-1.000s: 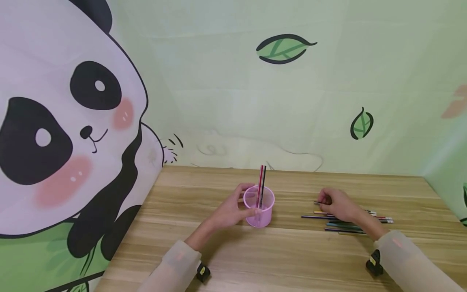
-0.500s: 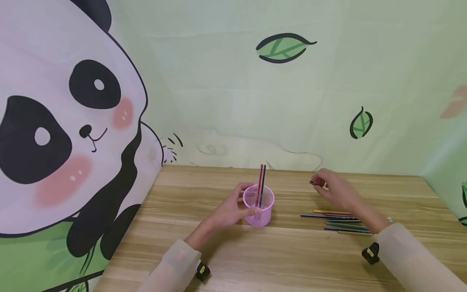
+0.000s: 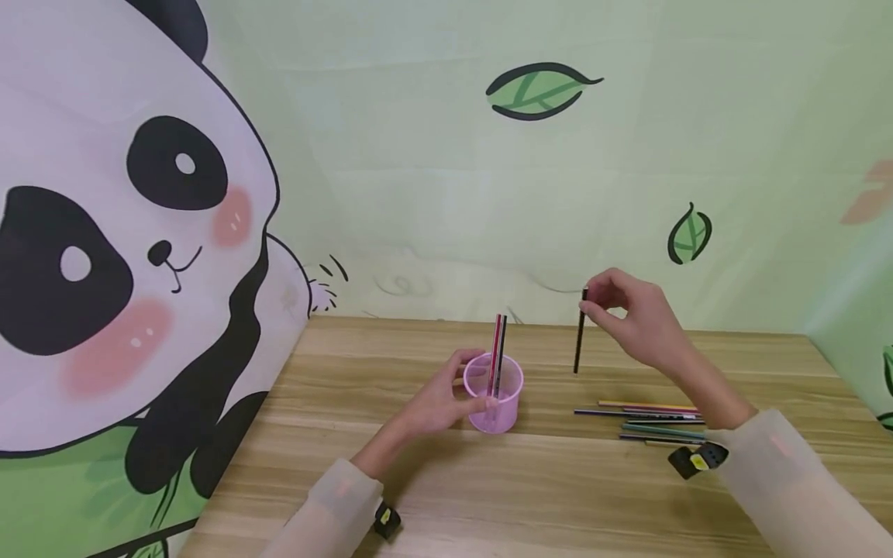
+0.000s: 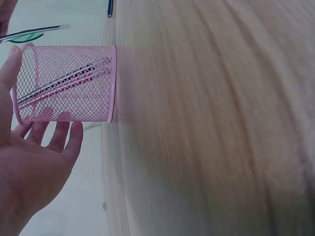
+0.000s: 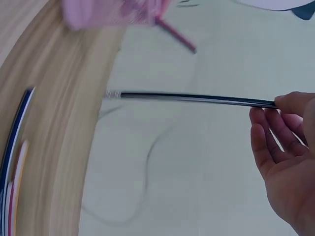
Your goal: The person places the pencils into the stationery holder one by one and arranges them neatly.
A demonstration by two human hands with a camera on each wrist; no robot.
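The right grip (image 3: 638, 318) is pinching a black pencil (image 3: 580, 337) near its top, thumb and fingers clamped on it. The pencil is hanging nearly upright above the desk (image 3: 488, 496), right of the pink mesh cup (image 3: 511, 412) and apart from it. It is probably feeling light and stiff — the slim barrel could be twisting in a loose pinch, so holding it firmly up high is looking sensible. The left grip (image 3: 446, 399) is clasping the cup, which is holding two pencils (image 3: 496, 341) and likely tipping easily; steadying its side is seeming right.
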